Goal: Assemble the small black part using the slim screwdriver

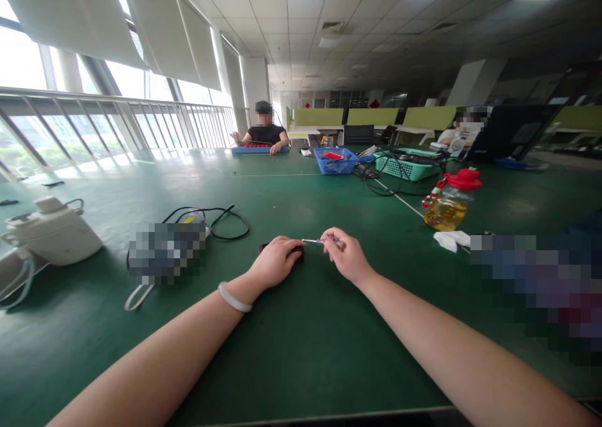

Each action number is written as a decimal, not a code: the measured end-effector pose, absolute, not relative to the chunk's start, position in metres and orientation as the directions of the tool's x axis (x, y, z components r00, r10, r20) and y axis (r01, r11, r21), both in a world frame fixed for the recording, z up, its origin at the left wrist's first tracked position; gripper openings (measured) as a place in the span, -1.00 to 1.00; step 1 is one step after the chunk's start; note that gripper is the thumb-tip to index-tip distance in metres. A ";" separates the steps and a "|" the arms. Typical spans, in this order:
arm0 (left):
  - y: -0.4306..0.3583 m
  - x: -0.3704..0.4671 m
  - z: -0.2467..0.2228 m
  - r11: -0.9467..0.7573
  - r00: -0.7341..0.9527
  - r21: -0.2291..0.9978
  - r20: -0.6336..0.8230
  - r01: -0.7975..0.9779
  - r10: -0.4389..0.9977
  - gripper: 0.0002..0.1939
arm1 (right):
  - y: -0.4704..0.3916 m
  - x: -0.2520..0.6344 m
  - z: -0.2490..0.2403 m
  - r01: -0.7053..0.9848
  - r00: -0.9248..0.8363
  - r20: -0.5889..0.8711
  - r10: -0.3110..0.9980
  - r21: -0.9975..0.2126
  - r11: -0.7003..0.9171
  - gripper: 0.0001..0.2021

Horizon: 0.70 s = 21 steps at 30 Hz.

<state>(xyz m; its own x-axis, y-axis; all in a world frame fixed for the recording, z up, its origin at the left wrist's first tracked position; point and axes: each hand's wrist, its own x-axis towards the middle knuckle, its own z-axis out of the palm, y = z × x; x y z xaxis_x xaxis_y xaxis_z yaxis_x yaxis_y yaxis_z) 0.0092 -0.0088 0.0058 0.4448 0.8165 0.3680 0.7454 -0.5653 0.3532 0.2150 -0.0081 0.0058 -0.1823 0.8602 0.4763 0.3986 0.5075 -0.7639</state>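
Observation:
My left hand (276, 261) lies over a small dark block-like object (300, 251) on the green table, its fingers closed round it. Most of that object is hidden under the palm, so its kind cannot be made out. In my right hand (345, 254) I grip a small screwdriver (320, 242) by its purplish, see-through handle. The thin metal shaft points left and its tip meets the right end of the dark object, near my left fingertips; whether it touches is too small to tell.
Left on the table (286, 358) are a blurred-out device with a black cable (230, 226) and a pale bottle (61, 232). To the right stand a red-lidded jar (449, 207), a tissue (449, 240), and blue (336, 162) and green baskets (407, 168). A person (266, 132) sits opposite.

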 end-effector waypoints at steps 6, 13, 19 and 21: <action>-0.008 0.009 0.005 -0.555 0.445 0.337 0.351 0.761 0.824 -0.69 | -0.008 0.215 0.006 0.400 -0.188 0.465 0.865 -0.768 0.500 -0.74; -0.006 0.005 0.005 -0.387 0.253 0.314 0.392 0.867 0.885 -0.63 | -0.009 0.216 0.006 0.390 -0.195 0.469 0.861 -0.769 0.507 -0.73; 0.001 -0.005 -0.005 -0.271 0.183 0.178 0.398 0.946 0.899 -0.59 | -0.010 0.216 0.009 0.398 -0.209 0.455 0.866 -0.769 0.500 -0.74; 0.002 -0.005 -0.008 -0.255 0.183 0.156 0.371 0.954 0.910 -0.56 | -0.011 0.216 0.010 0.397 -0.215 0.448 0.868 -0.772 0.497 -0.74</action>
<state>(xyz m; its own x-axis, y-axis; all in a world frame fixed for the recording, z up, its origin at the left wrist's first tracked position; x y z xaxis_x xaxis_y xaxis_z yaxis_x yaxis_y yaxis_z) -0.0055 0.0017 -0.0082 0.1832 0.9104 0.3709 0.9542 -0.2555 0.1556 0.2164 -0.0113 0.0099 -0.2150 0.8677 0.4482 0.3970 0.4969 -0.7717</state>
